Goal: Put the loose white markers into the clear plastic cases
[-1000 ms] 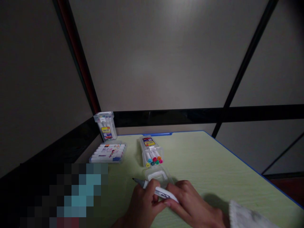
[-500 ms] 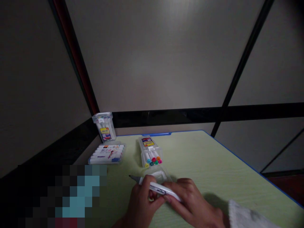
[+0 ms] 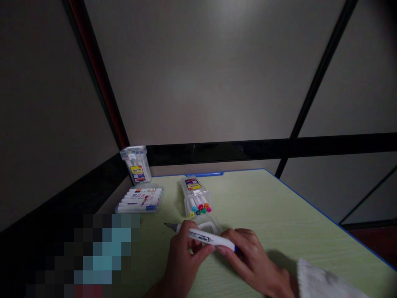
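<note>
A white marker (image 3: 211,239) lies across both hands above the near part of the table. Its grey end with a bare dark tip points left; a bit of blue shows at the right end. My left hand (image 3: 184,260) is closed round the barrel near the tip, thumb and forefinger on it. My right hand (image 3: 252,256) pinches the blue end, its fingertips partly hiding it. Just beyond lies a clear plastic case (image 3: 190,199) of markers with several coloured ends facing me. Its clear lid (image 3: 212,224) hangs open toward my hands.
On the left, a flat pack of white markers (image 3: 139,200) lies on the pale green table (image 3: 263,203). Behind it a clear marker box (image 3: 136,165) stands upright in the corner. A wall (image 3: 201,82) rises at the back. The lower left is pixelated.
The marker has turned slightly and shifted left, its printed side showing more. My right hand has slid toward its end, where blue now shows.
</note>
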`<action>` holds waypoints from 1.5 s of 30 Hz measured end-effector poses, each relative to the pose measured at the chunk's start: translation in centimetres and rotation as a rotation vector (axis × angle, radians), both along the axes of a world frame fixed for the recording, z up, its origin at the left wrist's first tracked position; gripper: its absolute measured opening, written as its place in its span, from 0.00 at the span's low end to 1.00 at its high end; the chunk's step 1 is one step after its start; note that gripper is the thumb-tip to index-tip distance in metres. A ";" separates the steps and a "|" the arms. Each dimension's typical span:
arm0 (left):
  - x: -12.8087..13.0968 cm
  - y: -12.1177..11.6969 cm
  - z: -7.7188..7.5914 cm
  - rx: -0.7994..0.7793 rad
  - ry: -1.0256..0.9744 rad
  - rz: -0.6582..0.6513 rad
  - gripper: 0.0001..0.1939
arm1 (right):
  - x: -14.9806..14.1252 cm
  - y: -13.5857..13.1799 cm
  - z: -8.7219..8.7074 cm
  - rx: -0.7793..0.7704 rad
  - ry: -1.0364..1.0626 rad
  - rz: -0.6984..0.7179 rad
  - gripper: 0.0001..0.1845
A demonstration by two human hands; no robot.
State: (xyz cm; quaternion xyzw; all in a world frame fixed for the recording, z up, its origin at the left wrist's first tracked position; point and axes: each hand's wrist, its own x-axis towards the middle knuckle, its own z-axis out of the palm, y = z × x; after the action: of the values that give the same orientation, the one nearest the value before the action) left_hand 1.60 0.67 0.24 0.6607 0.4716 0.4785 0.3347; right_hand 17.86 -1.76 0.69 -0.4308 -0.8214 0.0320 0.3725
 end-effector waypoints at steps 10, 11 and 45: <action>-0.1 0.0 -1.0 -0.006 0.064 -0.195 0.08 | 0.2 0.4 -0.2 -0.124 -0.056 0.139 0.27; -0.1 0.0 -1.0 -0.011 0.067 -0.215 0.08 | 0.2 0.4 -0.2 -0.110 -0.068 0.150 0.28; -0.2 -0.6 -0.2 0.053 0.102 -0.232 0.09 | 0.5 0.1 0.3 0.040 -0.155 0.222 0.30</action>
State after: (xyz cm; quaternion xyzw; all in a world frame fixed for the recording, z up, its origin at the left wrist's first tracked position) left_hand 1.37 0.04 0.05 0.7428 0.3956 0.4149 0.3458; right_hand 18.38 -1.61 0.96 -0.3310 -0.8907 0.0233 0.3106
